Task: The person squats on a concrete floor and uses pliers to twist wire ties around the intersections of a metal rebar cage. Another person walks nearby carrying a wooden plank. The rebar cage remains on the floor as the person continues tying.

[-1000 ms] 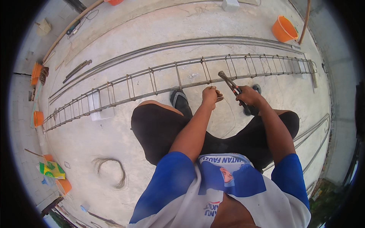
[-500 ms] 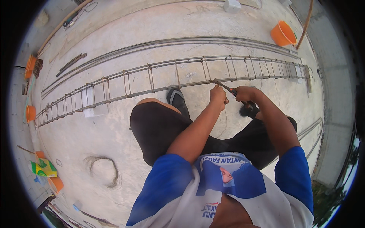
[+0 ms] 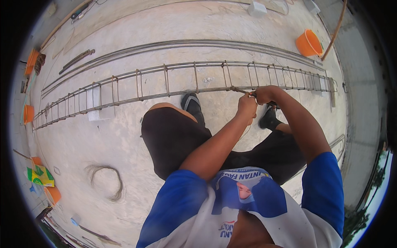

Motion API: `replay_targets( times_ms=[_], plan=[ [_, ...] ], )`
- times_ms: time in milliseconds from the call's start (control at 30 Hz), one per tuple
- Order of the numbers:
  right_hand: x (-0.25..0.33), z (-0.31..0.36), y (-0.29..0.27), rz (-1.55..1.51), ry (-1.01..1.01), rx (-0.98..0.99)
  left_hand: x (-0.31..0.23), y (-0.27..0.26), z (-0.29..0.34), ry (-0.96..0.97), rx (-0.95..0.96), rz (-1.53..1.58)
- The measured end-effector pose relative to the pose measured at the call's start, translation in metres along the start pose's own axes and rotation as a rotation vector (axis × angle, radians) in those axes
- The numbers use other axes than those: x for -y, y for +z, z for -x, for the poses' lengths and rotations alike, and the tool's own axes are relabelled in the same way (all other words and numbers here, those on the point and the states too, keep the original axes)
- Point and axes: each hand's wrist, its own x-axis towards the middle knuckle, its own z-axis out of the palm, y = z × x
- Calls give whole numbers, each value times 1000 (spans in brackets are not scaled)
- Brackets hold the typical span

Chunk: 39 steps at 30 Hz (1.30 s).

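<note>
A long ladder-like rebar cage [image 3: 151, 96] stretches across the floor in front of me, thin stirrups tied between its long bars. My right hand [image 3: 265, 94] is wrapped round a pair of pincers [image 3: 241, 91]; its jaws meet the near bar at a stirrup, and the palm hides most of the handles. Just below the tool, my left hand [image 3: 247, 107] is closed, its fingers close to the right hand. A thin tie wire [image 3: 247, 131] trails down from the left fist. What lies between those fingertips is mostly hidden.
White blocks [image 3: 102, 114] sit under the cage. Beyond it lie loose rebars [image 3: 165, 46]. A wire coil [image 3: 120, 182] rests at left. An orange bucket [image 3: 308, 43] stands far right, others along the left wall. My sandalled feet [image 3: 192, 108] are close to the near bar.
The pincers have swung round, their handles now lower and more hidden by my right hand, which has moved up and left. My left hand has shifted slightly right, closer to it.
</note>
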Motion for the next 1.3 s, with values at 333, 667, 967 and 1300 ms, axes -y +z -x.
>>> replay_targets(
  times_ms=[333,667,967,1300],
  plan=[
    [-19,-40,9,-37,-97,-100,30,-20,-28,122,112,-448],
    [-30,-17,11,-770,-153,224,9,-59,-24,959,-359,-1442],
    [-50,9,-14,62,-164,-562,10,-13,-99,1030,-147,-1512],
    [-49,-44,42,504,-44,-973,-2,-12,-106,842,-9,-1461]
  ],
)
